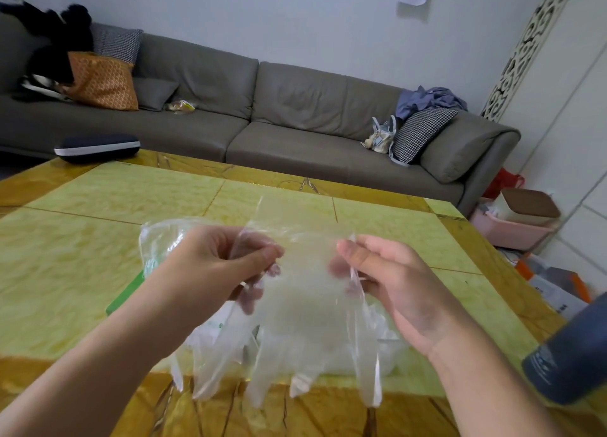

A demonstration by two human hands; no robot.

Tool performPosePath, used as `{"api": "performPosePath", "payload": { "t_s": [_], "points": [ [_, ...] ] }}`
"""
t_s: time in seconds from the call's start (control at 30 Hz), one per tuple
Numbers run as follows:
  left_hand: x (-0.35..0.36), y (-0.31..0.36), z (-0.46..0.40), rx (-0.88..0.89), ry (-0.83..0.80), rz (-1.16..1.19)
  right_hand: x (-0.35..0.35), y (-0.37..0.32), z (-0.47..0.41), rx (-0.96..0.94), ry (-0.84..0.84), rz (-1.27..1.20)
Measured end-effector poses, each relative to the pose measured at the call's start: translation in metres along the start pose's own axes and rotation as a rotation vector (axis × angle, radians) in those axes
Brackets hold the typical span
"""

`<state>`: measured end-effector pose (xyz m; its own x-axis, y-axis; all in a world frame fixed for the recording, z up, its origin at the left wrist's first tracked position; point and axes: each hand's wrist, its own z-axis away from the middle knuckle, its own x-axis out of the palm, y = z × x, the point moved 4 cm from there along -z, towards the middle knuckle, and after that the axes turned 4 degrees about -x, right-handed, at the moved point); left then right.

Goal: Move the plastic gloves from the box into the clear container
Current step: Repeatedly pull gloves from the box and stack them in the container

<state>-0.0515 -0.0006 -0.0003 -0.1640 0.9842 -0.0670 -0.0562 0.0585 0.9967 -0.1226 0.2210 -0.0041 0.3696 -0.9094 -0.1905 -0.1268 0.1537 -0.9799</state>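
Above the surface (82, 256), left hand (210, 259) and right hand (391, 272) each hold a pinching grip on the plastic gloves (305, 305), mid-transfer, needing a carry to the clear container (157, 236).

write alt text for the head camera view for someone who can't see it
Two bare hands hold a clear plastic glove stretched between them above a yellow-green table, the left hand and right hand each pinching a side, its fingers hanging down. More clear plastic lies beneath, and a grey sofa stands behind.
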Motion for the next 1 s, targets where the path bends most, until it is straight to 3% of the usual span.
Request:
{"api": "performPosePath", "payload": {
  "t_s": [0.13, 0.23, 0.3, 0.43, 0.5, 0.57, 0.63, 0.67, 0.8, 1.0],
  "points": [
    [0.01, 0.002, 0.005, -0.026, -0.173, -0.115, 0.003, -0.005, 0.002, -0.017, -0.096, -0.13],
    [0.012, 0.001, 0.007, -0.074, -0.231, -0.177, -0.002, -0.009, 0.006, -0.024, -0.113, -0.094],
    [0.007, 0.002, 0.005, -0.081, -0.142, -0.114, -0.013, -0.005, 0.002, 0.011, 0.005, -0.128],
    [-0.01, 0.002, -0.001, 0.008, 0.252, 0.064, -0.04, 0.012, -0.003, 0.088, 0.348, -0.135],
    [-0.015, 0.006, 0.002, 0.164, 0.423, -0.05, -0.046, 0.02, -0.002, 0.125, 0.474, -0.033],
    [-0.007, 0.018, 0.014, 0.398, 0.477, -0.297, -0.045, 0.027, -0.003, 0.169, 0.503, 0.035],
    [0.015, 0.032, 0.023, 0.593, 0.386, -0.529, -0.041, 0.032, -0.004, 0.218, 0.466, 0.067],
    [0.028, 0.034, 0.022, 0.603, 0.287, -0.596, -0.038, 0.033, -0.004, 0.237, 0.439, 0.09],
    [0.077, 0.006, -0.012, 0.265, -0.056, -0.848, -0.031, 0.033, -0.003, 0.253, 0.361, 0.186],
    [0.102, -0.049, -0.049, -0.046, -0.209, -1.027, -0.035, 0.033, -0.003, 0.267, 0.271, 0.691]
  ]
}}
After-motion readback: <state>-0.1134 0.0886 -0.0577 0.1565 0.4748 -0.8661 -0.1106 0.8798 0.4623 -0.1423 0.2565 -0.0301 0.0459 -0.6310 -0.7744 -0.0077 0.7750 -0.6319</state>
